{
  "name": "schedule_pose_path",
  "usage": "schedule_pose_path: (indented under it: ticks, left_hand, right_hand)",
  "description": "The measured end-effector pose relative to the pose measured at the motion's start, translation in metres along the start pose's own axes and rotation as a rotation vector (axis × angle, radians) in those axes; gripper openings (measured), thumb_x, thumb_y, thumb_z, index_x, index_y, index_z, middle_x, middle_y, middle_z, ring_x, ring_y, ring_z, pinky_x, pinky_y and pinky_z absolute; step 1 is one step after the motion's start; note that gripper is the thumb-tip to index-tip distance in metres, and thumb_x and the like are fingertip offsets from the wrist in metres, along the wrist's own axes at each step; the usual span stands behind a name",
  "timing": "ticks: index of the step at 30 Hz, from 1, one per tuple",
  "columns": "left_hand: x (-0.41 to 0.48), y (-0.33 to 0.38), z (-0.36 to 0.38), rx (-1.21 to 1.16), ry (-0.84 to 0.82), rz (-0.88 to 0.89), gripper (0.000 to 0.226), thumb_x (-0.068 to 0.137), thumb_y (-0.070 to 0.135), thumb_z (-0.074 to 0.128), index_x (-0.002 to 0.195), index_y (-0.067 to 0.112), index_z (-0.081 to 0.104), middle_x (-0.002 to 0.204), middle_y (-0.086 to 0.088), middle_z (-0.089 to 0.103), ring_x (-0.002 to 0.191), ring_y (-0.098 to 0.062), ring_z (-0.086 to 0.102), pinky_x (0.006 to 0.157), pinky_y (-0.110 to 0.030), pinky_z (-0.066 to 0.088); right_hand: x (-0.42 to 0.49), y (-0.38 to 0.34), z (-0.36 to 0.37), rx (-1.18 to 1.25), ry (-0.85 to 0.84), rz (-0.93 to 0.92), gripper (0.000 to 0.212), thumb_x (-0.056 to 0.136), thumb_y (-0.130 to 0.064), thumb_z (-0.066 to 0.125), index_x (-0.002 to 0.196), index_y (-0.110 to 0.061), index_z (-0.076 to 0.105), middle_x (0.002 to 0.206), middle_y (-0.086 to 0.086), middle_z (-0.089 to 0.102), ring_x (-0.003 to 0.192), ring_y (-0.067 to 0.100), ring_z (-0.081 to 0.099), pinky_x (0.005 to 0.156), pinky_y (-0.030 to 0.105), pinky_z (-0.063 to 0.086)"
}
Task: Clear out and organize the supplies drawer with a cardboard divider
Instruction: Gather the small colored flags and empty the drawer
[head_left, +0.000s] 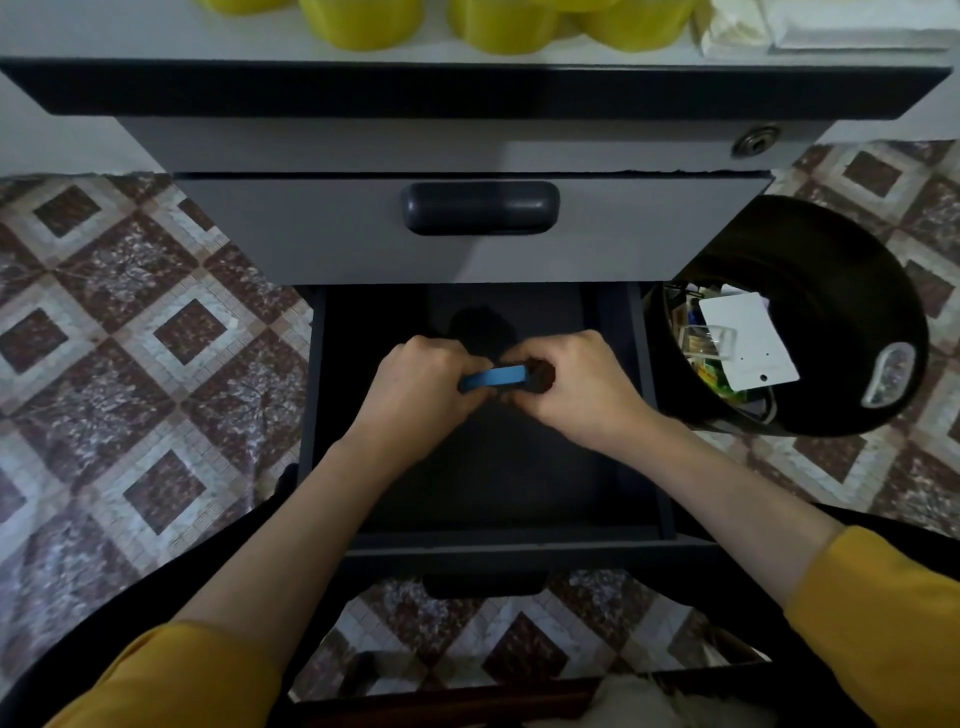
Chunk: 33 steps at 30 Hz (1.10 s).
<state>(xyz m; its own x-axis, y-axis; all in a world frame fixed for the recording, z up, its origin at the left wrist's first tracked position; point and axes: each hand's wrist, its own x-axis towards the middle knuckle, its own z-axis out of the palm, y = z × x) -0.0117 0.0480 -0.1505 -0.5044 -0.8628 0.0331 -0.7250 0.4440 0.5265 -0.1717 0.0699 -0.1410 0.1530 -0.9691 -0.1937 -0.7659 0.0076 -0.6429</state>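
Tiled floor (130, 338), bin (841, 291) rt of drawer (493, 545)

Seems a home desk corner: grey lockable metal drawer unit (322, 228) at centre, brown-and-cream patterned floor tiles (130, 312) left, round black waste bin (857, 291) right.

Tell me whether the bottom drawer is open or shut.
Open. The bottom drawer is pulled out well past the shut upper drawer, its dark floor exposed.

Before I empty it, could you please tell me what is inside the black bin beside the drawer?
A white card lies on top in the black bin, with clear plastic packaging and green and yellow scraps beside it. Whatever lies beneath the card is covered.
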Motion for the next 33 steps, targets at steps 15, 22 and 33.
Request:
schedule_pose_path:
  ticks: [15, 22, 33]
  left_hand:
    - [0.002, 0.008, -0.003, 0.104, -0.141, -0.111, 0.030, 0.088, 0.026, 0.061, 0.116, 0.018, 0.066, 0.104, -0.004, 0.066, 0.093, -0.018, 0.061, 0.085, -0.037, 0.048]
    - [0.003, 0.007, -0.004, 0.115, -0.163, -0.138, 0.032, 0.088, 0.026, 0.062, 0.119, 0.018, 0.064, 0.106, -0.002, 0.065, 0.095, -0.018, 0.060, 0.088, -0.036, 0.047]
    - [0.002, 0.006, -0.004, 0.014, -0.162, -0.084, 0.030, 0.083, 0.019, 0.068, 0.113, 0.014, 0.068, 0.100, -0.006, 0.066, 0.085, -0.017, 0.060, 0.083, -0.036, 0.050]
  right_hand:
    - [-0.005, -0.007, 0.002, -0.414, -0.156, 0.035, 0.028, 0.085, -0.006, 0.054, 0.113, -0.010, 0.059, 0.093, 0.000, 0.051, 0.072, 0.014, 0.042, 0.063, 0.024, 0.034]
    - [-0.002, -0.005, -0.004, -0.308, -0.051, 0.014, 0.024, 0.084, -0.014, 0.061, 0.107, -0.013, 0.063, 0.101, 0.001, 0.062, 0.090, 0.021, 0.060, 0.071, 0.031, 0.047]
    - [-0.001, 0.002, 0.003, -0.170, 0.011, -0.127, 0.017, 0.083, -0.008, 0.065, 0.099, -0.007, 0.072, 0.095, 0.006, 0.065, 0.081, 0.019, 0.062, 0.073, 0.033, 0.052]
